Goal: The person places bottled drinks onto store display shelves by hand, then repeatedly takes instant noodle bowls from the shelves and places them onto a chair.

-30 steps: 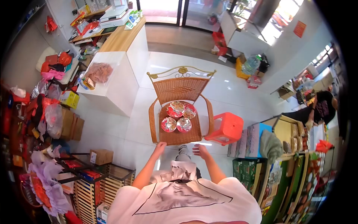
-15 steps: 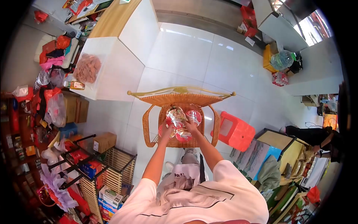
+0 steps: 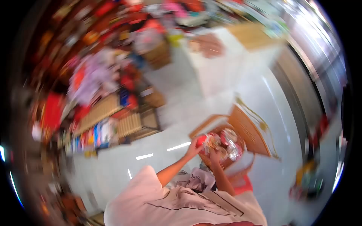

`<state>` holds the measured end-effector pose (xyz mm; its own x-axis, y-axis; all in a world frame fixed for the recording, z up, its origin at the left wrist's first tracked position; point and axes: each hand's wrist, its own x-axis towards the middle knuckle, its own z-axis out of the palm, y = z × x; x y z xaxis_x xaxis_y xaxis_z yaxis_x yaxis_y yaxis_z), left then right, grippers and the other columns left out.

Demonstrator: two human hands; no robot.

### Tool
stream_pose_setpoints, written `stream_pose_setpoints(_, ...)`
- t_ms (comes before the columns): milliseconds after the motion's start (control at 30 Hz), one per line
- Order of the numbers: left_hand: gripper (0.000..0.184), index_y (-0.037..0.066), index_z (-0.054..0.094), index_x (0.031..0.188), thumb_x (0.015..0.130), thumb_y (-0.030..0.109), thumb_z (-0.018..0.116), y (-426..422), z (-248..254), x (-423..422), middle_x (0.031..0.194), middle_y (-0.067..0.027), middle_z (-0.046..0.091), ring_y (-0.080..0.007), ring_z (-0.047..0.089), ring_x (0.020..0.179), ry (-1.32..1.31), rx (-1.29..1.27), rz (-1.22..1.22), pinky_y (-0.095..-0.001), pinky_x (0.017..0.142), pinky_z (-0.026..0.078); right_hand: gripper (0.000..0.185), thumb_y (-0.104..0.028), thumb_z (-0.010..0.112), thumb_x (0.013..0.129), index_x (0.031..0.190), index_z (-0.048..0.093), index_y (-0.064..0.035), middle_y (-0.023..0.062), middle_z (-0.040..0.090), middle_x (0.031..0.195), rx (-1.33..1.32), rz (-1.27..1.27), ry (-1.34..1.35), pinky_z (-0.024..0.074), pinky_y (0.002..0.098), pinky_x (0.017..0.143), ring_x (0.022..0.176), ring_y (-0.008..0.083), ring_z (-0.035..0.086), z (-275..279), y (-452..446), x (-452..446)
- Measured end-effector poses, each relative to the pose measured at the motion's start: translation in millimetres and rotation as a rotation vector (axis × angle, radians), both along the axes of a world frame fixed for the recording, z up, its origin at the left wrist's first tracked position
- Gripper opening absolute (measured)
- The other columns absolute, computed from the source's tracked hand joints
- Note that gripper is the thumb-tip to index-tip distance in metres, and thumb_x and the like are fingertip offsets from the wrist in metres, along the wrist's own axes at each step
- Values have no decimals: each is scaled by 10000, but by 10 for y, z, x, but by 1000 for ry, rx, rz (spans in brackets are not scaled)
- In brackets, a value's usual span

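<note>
My left hand is closed on the left side of a red wrapped package above the wicker chair. On the package's near right side lies my right hand, its fingers smeared by motion. Further wrapped round packages, with clear tops and red sides, sit on the chair seat just right of my hands. The chair appears turned, with its back towards the right. Blur hides the exact contact of the right fingers.
A red stool is partly hidden behind my right arm. The white counter stands beyond the chair. To the left are a slatted rack, a cardboard box and crowded shelves. A bottle and yellow crate stand at right.
The view has swung left, so the chair now appears rotated and further right. My hands, first apart and empty before the chair, reached the packages; a red one now appears at my left hand.
</note>
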<state>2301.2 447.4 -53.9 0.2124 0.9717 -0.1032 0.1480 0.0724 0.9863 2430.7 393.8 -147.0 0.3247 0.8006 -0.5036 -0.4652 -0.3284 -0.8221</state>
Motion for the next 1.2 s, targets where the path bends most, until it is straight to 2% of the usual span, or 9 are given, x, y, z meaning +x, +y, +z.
stream_pose_setpoints(33, 578, 46, 379, 1285, 757, 76, 611, -146, 66, -230, 1220, -153, 452, -292, 436, 1132, 125, 71, 65, -353, 982, 330, 364, -175, 568, 812, 1086, 437, 27, 151, 589, 886, 96, 54, 74, 485, 291, 441, 562, 195, 596, 393, -1, -110)
stream_pose_setpoints(100, 626, 90, 319, 1342, 801, 144, 629, -401, 390, -734, 1260, -145, 422, -225, 382, 1196, 300, 243, 122, -339, 957, 384, 416, -190, 566, 828, 1125, 374, 30, 172, 584, 867, -201, 306, 265, 503, 323, 422, 534, 230, 611, 707, -4, -350)
stream_pose_setpoints(200, 692, 105, 305, 1360, 785, 227, 671, -1018, 805, -1177, 1259, -155, 403, -225, 415, 1166, -3, -109, 467, -323, 875, 457, 427, -225, 579, 837, 1121, 337, -17, 200, 580, 858, -233, 669, 62, 524, 342, 440, 587, 278, 635, 1096, -129, -813)
stream_pose_setpoints(467, 632, 174, 388, 1325, 763, 250, 669, -2879, 793, -2000, 1331, -194, 274, -311, 329, 1237, 101, 182, 1134, -392, 963, 377, 293, -280, 544, 872, 999, 389, -66, 145, 573, 805, -324, 1432, 165, 500, 313, 489, 624, 244, 602, 1767, -1131, -2090)
stream_pose_setpoints(700, 550, 76, 439, 1276, 780, 185, 651, -4103, 418, -2184, 1155, -127, 475, -182, 494, 1013, -179, 102, 1761, -297, 840, 441, 208, -239, 530, 892, 931, 437, -56, 114, 593, 741, -320, 2039, 42, 460, 243, 507, 584, 147, 559, 1963, -1847, -3155)
stream_pose_setpoints(800, 446, 113, 425, 1237, 823, 177, 578, -4302, 624, -2270, 1059, -49, 543, -125, 538, 948, -571, 182, 1925, -299, 696, 501, 204, -239, 543, 884, 891, 452, -57, 105, 606, 714, -222, 2142, -42, 457, 244, 507, 577, 140, 560, 2058, -2095, -3497)
stream_pose_setpoints(933, 463, 168, 423, 1240, 812, 251, 580, -4376, 697, -2542, 1090, -35, 529, -149, 518, 997, -607, 43, 2011, -376, 729, 501, 211, -240, 549, 878, 859, 454, -53, 108, 609, 693, -181, 2190, 6, 463, 254, 506, 547, 145, 560, 1905, -2205, -3882)
stream_pose_setpoints(1000, 444, 88, 447, 1218, 818, 235, 571, -4266, 894, -2717, 1104, -62, 532, -145, 517, 991, -751, -84, 2036, -293, 786, 470, 211, -239, 551, 876, 857, 457, -51, 108, 608, 690, -222, 2170, 36, 465, 254, 504, 542, 147, 563, 1785, -2127, -4042)
stream_pose_setpoints(1200, 509, 108, 419, 1251, 814, 321, 570, -3561, 596, -3756, 1148, -63, 517, -173, 465, 1086, -570, -257, 1772, -341, 822, 456, 199, -231, 549, 877, 838, 486, -46, 111, 613, 664, -359, 1994, 35, 461, 236, 446, 514, 148, 579, 1443, -1302, -4737)
